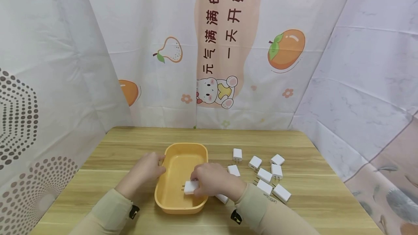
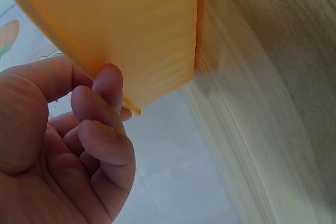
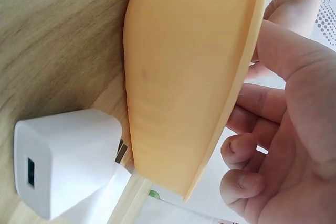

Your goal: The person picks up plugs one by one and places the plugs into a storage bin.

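Observation:
An orange-yellow plastic basket stands on the wooden table. My left hand pinches its left rim between thumb and fingers; the left wrist view shows the fingertips against the outer basket wall. Over the basket's right side, my right hand holds a white USB charger with its two prongs pointing left. In the right wrist view the basket wall hides that held charger, and the curled fingers show past the rim. Another white charger lies on the table just outside the basket.
Several white chargers lie scattered right of the basket, among them one at the back and one at the front right. One more charger is partly covered by my right hand. Printed curtains enclose the table.

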The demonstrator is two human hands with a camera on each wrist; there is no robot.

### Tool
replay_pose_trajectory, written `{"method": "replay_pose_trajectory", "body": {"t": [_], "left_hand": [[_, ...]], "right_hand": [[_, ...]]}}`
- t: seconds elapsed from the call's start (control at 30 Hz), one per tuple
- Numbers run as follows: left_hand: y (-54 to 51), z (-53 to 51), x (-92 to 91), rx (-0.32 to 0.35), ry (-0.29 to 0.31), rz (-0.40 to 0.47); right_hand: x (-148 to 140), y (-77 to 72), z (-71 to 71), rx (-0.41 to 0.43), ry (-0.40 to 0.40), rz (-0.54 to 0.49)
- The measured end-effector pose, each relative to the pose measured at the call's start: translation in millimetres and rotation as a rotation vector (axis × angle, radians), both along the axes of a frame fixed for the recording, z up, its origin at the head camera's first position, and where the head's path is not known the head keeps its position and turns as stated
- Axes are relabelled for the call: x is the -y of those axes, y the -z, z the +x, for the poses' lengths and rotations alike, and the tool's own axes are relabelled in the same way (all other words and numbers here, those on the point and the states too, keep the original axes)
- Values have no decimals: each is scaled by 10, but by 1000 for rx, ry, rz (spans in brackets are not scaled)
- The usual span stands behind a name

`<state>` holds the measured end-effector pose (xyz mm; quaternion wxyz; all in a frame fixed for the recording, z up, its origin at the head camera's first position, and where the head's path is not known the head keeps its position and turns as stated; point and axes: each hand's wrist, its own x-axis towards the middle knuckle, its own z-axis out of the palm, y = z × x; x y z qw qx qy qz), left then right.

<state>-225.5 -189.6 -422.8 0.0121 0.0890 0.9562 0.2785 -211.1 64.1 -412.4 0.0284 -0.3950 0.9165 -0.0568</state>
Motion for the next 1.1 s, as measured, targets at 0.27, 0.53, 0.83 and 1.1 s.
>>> {"method": "replay_pose_trajectory", "body": {"t": [0.27, 0.53, 0.83, 1.1], "left_hand": [[10, 0, 3, -4, -1, -3], [10, 3, 3, -1, 0, 0], [0, 8, 7, 11, 0, 4], [9, 3, 17, 6, 4, -8]], "right_hand": [[8, 18, 9, -15, -21, 26], [-2, -4, 11, -4, -17, 39], [-10, -43, 3, 6, -1, 27], [-103, -124, -37, 24, 12, -51]]}}
